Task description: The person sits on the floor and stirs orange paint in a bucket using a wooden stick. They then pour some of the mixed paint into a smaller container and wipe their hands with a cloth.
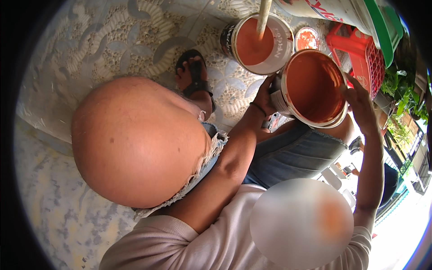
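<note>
two paint buckets: a held bucket [334,74] in both hands, a standing bucket [280,45] on the floor [121,54]

the left hand [265,95] is braced against the outer wall of the held bucket, its fingers partly hidden behind it. the right hand [358,102] is curled over the opposite rim, gripping it. the bucket's mouth tips toward the person, its inner wall coated in orange; whether its base also rests on the leg is hard to tell.

room is tight at the far side: the held bucket's rim overlaps the near edge of the standing bucket in this view, and i cannot tell whether they touch. its near rim sits over the right leg in denim shorts [292,153]. just beyond the right hand is a red plastic crate [355,58]. the floor stretches widest leftward, from the standing bucket to the border with a pale marbled surface [58,202].

counted: one stick [263,20] leaning in the standing bucket's orange paint [250,50]; one small round container [308,39], orange inside, just beside that bucket's right edge; one large white tub [353,19] with a green rim, toward the floor's far right corner; several leafy plants [400,92] past the floor's right edge; one black sandal [197,87] on the left foot.
</note>
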{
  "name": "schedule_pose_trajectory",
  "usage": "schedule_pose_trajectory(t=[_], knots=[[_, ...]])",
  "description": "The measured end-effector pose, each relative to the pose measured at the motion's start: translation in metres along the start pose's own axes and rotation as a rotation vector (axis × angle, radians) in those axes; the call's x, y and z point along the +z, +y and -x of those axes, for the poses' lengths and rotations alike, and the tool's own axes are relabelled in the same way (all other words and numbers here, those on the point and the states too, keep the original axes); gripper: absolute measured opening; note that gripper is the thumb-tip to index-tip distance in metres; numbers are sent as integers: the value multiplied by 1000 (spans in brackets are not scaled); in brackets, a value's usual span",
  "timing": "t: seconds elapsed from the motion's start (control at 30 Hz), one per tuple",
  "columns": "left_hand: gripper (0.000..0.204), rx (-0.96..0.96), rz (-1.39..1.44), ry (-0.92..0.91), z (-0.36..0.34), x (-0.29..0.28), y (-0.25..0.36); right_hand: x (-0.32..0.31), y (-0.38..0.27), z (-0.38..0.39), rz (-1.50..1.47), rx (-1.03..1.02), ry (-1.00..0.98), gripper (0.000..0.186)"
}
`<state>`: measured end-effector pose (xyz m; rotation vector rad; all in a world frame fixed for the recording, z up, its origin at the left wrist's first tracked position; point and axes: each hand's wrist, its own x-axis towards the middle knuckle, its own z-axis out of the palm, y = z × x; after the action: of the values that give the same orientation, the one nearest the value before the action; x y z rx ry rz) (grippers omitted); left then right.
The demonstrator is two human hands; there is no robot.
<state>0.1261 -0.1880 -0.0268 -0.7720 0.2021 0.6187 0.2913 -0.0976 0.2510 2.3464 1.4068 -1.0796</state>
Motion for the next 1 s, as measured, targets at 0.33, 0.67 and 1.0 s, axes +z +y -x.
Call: schedule_pose_trajectory(t=[0.33,0.67,1.0], knots=[[58,28,-99,3,3,10,0,12,-4,41,-21,-15,266,56],[58,116,-278,-16,3,-10,8,49,17,70,-1613,-64,237,38],[64,68,-317,-155,-4,-26,20,68,58,105,-1826,-214,389,53]])
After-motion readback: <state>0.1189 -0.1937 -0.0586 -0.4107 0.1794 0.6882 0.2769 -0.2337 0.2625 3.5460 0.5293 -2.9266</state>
